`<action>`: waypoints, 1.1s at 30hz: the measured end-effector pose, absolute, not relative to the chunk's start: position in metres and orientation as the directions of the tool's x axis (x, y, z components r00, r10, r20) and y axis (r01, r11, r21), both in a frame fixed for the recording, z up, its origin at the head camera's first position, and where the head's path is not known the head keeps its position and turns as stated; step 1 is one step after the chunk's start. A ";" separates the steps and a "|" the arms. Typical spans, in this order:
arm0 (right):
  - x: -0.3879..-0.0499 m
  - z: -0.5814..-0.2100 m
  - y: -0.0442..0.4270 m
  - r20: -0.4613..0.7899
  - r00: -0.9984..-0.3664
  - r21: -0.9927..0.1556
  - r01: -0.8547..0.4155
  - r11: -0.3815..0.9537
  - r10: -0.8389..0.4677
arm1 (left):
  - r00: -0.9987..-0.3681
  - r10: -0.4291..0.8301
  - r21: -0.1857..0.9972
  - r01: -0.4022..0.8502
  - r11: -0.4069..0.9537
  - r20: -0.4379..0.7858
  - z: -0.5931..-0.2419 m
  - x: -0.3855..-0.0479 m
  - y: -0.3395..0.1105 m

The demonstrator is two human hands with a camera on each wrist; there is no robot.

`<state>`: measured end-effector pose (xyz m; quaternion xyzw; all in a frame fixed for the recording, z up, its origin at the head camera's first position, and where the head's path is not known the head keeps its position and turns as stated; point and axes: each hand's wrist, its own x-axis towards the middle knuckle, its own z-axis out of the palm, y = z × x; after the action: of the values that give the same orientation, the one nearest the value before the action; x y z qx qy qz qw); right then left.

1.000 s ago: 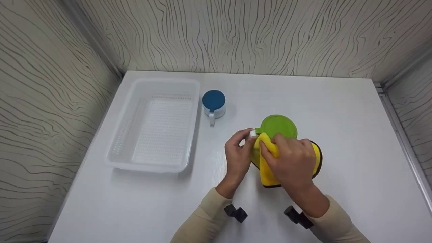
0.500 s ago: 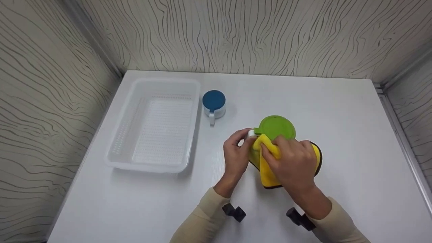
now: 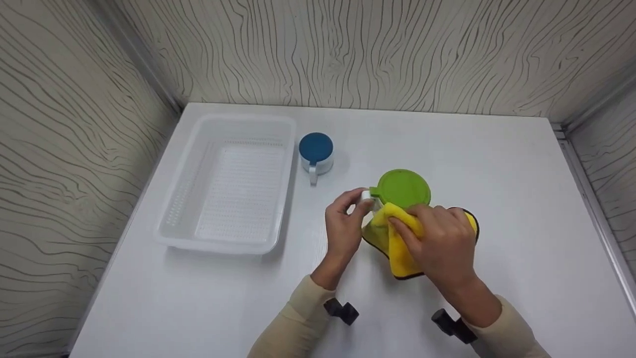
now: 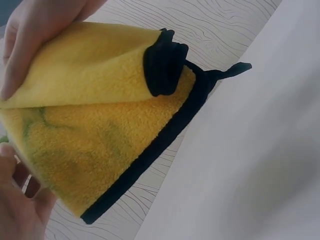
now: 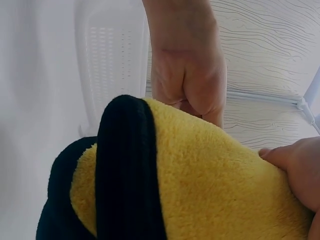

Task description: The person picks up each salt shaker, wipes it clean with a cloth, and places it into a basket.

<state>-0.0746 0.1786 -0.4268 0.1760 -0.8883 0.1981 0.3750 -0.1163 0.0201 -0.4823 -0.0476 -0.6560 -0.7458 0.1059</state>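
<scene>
A cup with a green lid (image 3: 403, 189) is right of centre in the head view, its white handle (image 3: 366, 195) pointing left. The left hand (image 3: 344, 226) pinches that handle between thumb and fingers. The right hand (image 3: 443, 243) grips a yellow cloth (image 3: 405, 256) with dark edging, bunched against the near side of the cup, hiding the cup's body. In the left wrist view the cloth (image 4: 95, 150) has greenish smudges, with the right hand (image 4: 40, 35) above it. The right wrist view shows the cloth (image 5: 215, 175) in front of the left hand (image 5: 187, 75).
A white perforated basket (image 3: 280, 199) sits on the left part of the white table (image 3: 223, 298). Between it and the green-lidded cup, farther back, stands a cup with a blue lid (image 3: 316, 147), handle toward the near side. Patterned panels rise behind and at the sides.
The green-lidded cup and left hand have shifted slightly left. The right hand has moved slightly right and down with the cloth, and more of the cup's handle shows.
</scene>
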 end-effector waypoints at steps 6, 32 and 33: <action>-0.073 -0.426 0.187 0.733 -0.661 -0.248 -0.477 0.843 -0.158 | -0.978 -0.091 0.972 0.198 -0.126 0.187 -0.482 -0.117 0.019; -0.079 -0.431 0.223 0.747 -0.652 -0.268 -0.475 0.839 -0.130 | -0.978 -0.084 0.970 0.200 -0.138 0.190 -0.481 -0.119 0.017; -0.079 -0.431 0.223 0.748 -0.652 -0.268 -0.471 0.841 -0.127 | -0.978 -0.083 0.970 0.200 -0.140 0.190 -0.481 -0.119 0.016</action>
<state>-0.0795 0.2234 -0.4309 0.1697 -0.8803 0.2256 0.3814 -0.1188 0.0165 -0.4805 -0.0452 -0.6491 -0.7535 0.0940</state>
